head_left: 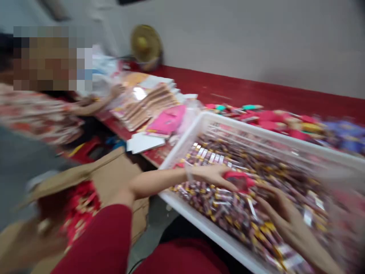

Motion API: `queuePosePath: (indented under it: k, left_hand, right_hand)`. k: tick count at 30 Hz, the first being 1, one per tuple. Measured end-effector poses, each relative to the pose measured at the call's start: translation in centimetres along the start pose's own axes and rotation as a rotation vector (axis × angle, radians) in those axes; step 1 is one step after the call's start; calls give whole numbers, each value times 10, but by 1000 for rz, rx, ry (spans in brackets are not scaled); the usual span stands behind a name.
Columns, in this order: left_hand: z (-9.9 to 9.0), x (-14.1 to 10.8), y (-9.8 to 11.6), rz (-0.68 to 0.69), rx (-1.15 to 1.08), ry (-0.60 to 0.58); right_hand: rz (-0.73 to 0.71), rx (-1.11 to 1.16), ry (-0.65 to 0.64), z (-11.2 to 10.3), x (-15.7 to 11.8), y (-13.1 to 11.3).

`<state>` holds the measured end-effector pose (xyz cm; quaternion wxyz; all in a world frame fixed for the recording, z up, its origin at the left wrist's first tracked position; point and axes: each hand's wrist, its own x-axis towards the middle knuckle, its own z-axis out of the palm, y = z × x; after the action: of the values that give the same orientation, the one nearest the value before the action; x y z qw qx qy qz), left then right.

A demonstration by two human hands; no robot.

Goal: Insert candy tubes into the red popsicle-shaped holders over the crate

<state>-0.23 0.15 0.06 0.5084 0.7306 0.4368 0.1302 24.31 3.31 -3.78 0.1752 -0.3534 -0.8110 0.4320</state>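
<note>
A large white plastic tray [182, 207] holds rows of thin sticks in purple, brown and yellow wrapping [228, 213]. Over its middle, my left hand [215, 176] reaches in from the left, its fingertips at a small red item [239, 180]. My right hand [275, 205] is just right of that item, fingers curved and apart, above the wrapped sticks. Blur hides whether the right fingertips touch the red item. The left thumb and fingers lie on either side of the item's left edge.
Left of me stands an open cardboard box [111, 182] with red items inside. Stacked packets [151, 102] and a pink packet [168, 120] lie on the red table [194, 78]. Another person's arm [97, 104] reaches there. Colourful items [273, 120] lie behind the tray.
</note>
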Motion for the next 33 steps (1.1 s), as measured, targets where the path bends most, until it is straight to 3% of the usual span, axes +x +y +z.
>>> queuePosePath:
  k: [2, 4, 7, 9, 11, 15, 18, 22, 25, 28, 30, 33]
  left_hand:
    - [-4, 1, -9, -54, -89, 186]
    - [-6, 2, -17, -51, -169, 215]
    - [-2, 0, -20, -92, -199, 199]
    - [3, 0, -20, -124, -202, 217]
    - [6, 1, -19, -114, -235, 237]
    - [5, 5, -19, -59, -259, 276]
    - [0, 3, -14, -29, -235, 170]
    - [-3, -2, -2, -45, -238, -21]
    - [-3, -3, 0, -125, -348, -109]
    - [0, -2, -1, -284, -484, -248]
    - [5, -1, -3, -316, -464, -312]
    - [18, -2, -8, -46, -120, -152]
  right_hand:
    - [73, 39, 50, -3, -11, 0]
    - [125, 135, 172, -7, -6, 1]
    - [250, 509, 314, -21, 4, 2]
    - [302, 760, 312, -31, 5, 2]
    - [324, 841, 230, -38, 2, 2]
    - [297, 694, -54, -34, -2, 0]
    - [139, 323, -206, -18, -7, -3]
    - [-136, -367, -124, 1, -16, -1]
    - [-309, -670, -122, 7, -23, 0]
    - [-361, -734, -166, 7, -28, -5]
    - [-297, -638, -216, 5, -28, -8]
    - [-9, -181, -421, -1, -25, -4]
